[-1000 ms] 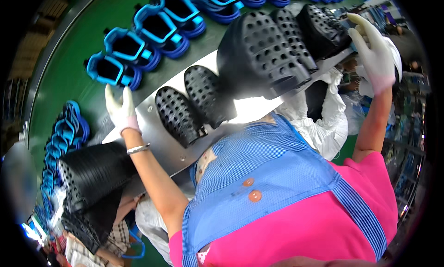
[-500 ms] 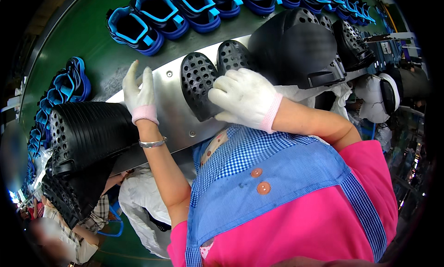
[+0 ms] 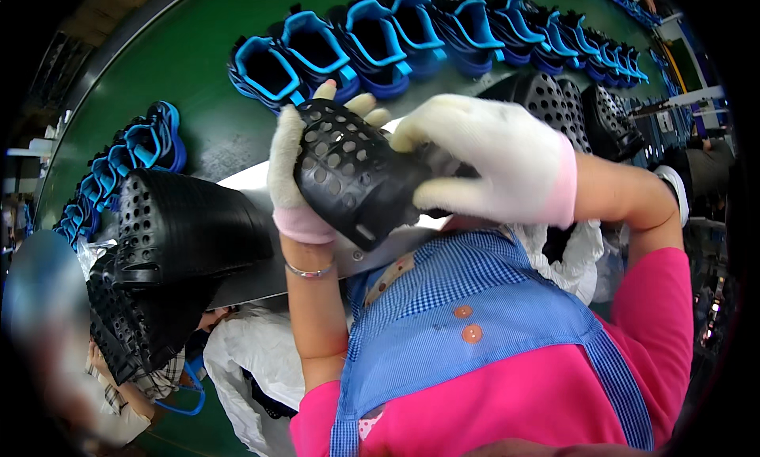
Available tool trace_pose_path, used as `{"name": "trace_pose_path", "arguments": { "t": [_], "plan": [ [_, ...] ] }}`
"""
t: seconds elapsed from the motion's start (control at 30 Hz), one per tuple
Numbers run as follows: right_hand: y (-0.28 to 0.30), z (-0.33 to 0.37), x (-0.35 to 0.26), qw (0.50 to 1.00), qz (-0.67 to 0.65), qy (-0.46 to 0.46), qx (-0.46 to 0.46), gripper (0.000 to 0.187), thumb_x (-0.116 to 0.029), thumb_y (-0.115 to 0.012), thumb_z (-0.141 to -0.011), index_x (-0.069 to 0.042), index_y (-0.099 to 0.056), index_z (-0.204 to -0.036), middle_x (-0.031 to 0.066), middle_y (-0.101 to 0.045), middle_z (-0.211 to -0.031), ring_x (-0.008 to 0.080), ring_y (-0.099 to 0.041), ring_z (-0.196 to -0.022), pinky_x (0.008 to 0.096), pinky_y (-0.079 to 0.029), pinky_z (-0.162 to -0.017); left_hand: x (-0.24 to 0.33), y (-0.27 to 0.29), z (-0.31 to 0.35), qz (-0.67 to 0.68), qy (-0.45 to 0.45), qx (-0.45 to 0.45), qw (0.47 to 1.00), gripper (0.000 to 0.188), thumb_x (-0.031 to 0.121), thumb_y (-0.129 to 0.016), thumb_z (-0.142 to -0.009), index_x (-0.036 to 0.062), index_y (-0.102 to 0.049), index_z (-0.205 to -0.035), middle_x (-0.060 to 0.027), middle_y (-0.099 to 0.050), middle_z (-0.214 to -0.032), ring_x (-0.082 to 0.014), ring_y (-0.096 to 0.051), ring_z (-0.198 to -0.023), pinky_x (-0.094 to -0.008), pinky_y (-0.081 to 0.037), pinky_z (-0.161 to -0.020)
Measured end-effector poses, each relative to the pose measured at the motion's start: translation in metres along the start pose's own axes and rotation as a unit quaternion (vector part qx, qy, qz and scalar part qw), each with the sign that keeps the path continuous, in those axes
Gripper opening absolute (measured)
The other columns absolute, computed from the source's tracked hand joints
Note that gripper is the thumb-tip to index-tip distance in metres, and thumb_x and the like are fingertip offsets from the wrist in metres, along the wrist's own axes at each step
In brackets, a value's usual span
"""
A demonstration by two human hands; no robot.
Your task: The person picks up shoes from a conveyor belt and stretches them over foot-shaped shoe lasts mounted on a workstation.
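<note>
At the green table (image 3: pixel 206 69), the left hand (image 3: pixel 289 172) clasps a perforated black shell (image 3: pixel 336 168); the right hand (image 3: pixel 503 160) arches sideways, grip unclear.

Bright centre, white glare on the metal plate (image 3: pixel 257 179); green tabletop (image 3: pixel 207 81) bends toward black fisheye rim; lower left heavily blurred.

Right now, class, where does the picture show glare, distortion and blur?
Head view: white glare on the metal plate; head view: the edge of the green table bows in a fisheye curve; head view: a patch at far left is blurred, while the holes in the black perforated piece look fairly clear.
</note>
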State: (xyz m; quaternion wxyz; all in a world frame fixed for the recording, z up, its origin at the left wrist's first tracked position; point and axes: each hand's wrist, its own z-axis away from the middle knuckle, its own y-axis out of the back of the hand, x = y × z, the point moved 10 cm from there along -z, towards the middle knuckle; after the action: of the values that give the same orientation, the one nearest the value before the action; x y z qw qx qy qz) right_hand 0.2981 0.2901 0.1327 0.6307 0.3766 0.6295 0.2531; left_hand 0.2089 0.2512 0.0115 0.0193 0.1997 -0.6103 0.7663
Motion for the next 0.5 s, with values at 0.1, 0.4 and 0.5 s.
{"name": "trace_pose_path", "arguments": {
  "t": [0.1,0.4,0.5],
  "plan": [
    [-0.007,-0.031,0.018,0.992,-0.017,-0.094,-0.084,0.047,-0.035,-0.063,-0.079,0.006,-0.06,-0.103,0.0205,-0.065,-0.083,0.0325,-0.066,-0.078,0.0375,-0.052,-0.069,0.028,0.025,-0.011,-0.015,-0.104,0.055,0.993,0.047,0.032,-0.057,-0.092,0.0053,-0.046,-0.128,-0.0148,-0.063,-0.096,-0.0283,-0.061,-0.09,-0.0448,-0.053,-0.083],
    [-0.046,-0.101,0.054,0.958,0.062,-0.193,-0.203,0.063,-0.047,-0.057,-0.08,0.009,-0.058,-0.108,0.0244,-0.066,-0.086,0.0336,-0.067,-0.084,0.0369,-0.052,-0.076,0.113,0.063,-0.043,-0.197,-0.285,0.159,0.924,0.03,0.035,-0.058,-0.092,0.0076,-0.056,-0.105,-0.0068,-0.061,-0.084,-0.0158,-0.061,-0.071,-0.0303,-0.053,-0.063],
    [-0.049,-0.121,0.062,0.963,0.095,-0.175,-0.182,0.055,-0.043,-0.056,-0.081,0.007,-0.06,-0.103,0.0237,-0.066,-0.082,0.0336,-0.067,-0.08,0.0376,-0.052,-0.073,0.122,0.074,-0.056,-0.193,-0.259,0.192,0.927,0.033,0.035,-0.06,-0.09,0.0055,-0.057,-0.104,-0.0039,-0.059,-0.084,-0.0146,-0.061,-0.067,-0.0297,-0.053,-0.059]
  ]
}}
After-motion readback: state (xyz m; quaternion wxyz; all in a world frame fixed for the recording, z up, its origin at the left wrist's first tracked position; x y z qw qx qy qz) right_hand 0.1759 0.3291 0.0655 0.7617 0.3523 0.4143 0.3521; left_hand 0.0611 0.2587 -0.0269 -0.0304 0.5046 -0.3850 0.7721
